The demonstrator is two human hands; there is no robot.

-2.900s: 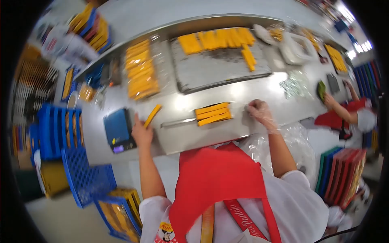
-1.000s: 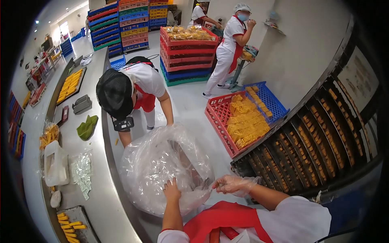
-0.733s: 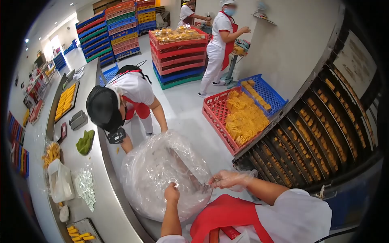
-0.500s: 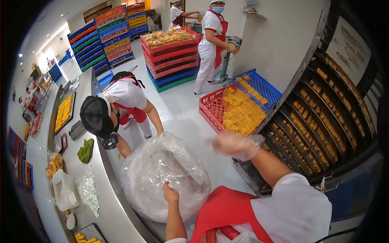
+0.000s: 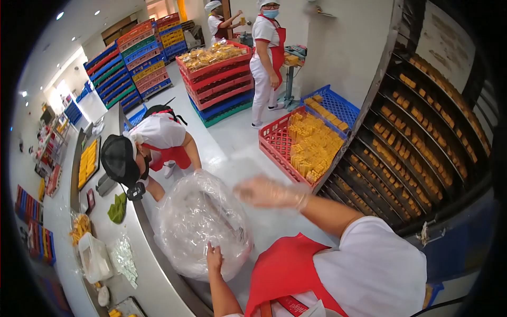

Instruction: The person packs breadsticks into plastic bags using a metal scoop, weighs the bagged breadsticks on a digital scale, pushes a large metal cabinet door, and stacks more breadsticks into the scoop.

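Observation:
A big clear plastic bag (image 5: 198, 222) stands beside the steel counter, its rim bunched in a wide ring. My left hand (image 5: 214, 256) is at the bag's near side, its fingers bent against the plastic; whether they pinch it is hard to make out. In a clear plastic glove, my right hand (image 5: 272, 193) hangs in the air right of the bag, blurred by motion. Across the bag, a bent-over person in a black cap (image 5: 119, 160) has an arm at its far rim.
A red crate (image 5: 280, 145) of yellow pieces and a blue crate (image 5: 346, 111) are ahead right. A tray rack (image 5: 401, 142) rises at the right. The steel counter (image 5: 148, 264) runs along the left. Stacked crates (image 5: 214, 79) and two standing people are farther back.
My right hand has moved left toward the bag. My left hand stays at the bag's near side. The standing person near the crates has lowered an arm.

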